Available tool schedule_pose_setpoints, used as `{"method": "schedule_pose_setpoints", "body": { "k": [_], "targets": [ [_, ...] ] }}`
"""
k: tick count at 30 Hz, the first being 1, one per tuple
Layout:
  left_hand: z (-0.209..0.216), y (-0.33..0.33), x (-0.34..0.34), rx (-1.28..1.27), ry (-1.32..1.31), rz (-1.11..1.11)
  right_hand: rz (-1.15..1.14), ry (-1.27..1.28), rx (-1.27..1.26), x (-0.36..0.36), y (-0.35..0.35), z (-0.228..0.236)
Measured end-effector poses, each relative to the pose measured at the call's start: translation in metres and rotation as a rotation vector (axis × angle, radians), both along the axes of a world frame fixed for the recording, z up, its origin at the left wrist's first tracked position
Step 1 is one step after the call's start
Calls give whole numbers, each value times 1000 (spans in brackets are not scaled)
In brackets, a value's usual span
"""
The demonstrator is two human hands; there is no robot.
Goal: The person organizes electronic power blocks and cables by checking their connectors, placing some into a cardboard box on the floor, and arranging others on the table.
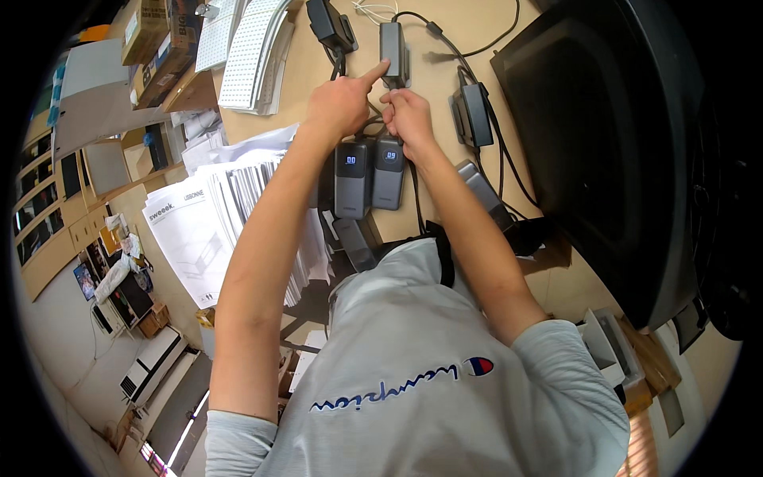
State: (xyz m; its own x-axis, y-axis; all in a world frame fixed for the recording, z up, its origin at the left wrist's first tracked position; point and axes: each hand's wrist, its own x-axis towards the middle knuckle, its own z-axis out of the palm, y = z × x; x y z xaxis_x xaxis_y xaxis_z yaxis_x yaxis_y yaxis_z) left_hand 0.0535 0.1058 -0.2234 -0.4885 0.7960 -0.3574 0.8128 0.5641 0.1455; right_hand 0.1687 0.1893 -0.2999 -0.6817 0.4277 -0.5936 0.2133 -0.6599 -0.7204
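A grey box-shaped electronic device (390,41) stands near the far edge of the desk. My left hand (340,105) reaches to it with the index finger stretched out against its near end; the other fingers are curled and partly hidden. Just below that end, my right hand (410,122) is closed in a pinch on a dark cable, mostly covered by the fingers. Nearer to me, two grey power banks (350,191) (388,184) lie side by side with lit displays and cables at their far ends. Another dark grey block (354,242) sits close to my body.
More dark devices with cables lie at the far left (331,25) and right (472,115), with another grey block (482,191) beside my right forearm. Paper stacks (184,238) (253,60) flank the left side. A large black monitor (592,151) borders the right.
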Motion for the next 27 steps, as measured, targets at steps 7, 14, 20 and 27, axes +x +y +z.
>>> {"method": "schedule_pose_setpoints", "body": {
  "k": [7, 14, 20, 27],
  "targets": [
    [2, 1, 6, -61, 30, 1, 14, -18, 87, -2, 1, -6],
    [12, 4, 9, -176, 40, -21, 23, -66, 173, -16, -3, -15],
    [18, 13, 14, -187, -26, 56, 280, -248, 641, 0, 29, 12],
    [56, -15, 110, 599, -1028, 767, -46, 220, 1045, 111, -28, 96]
  ]
}}
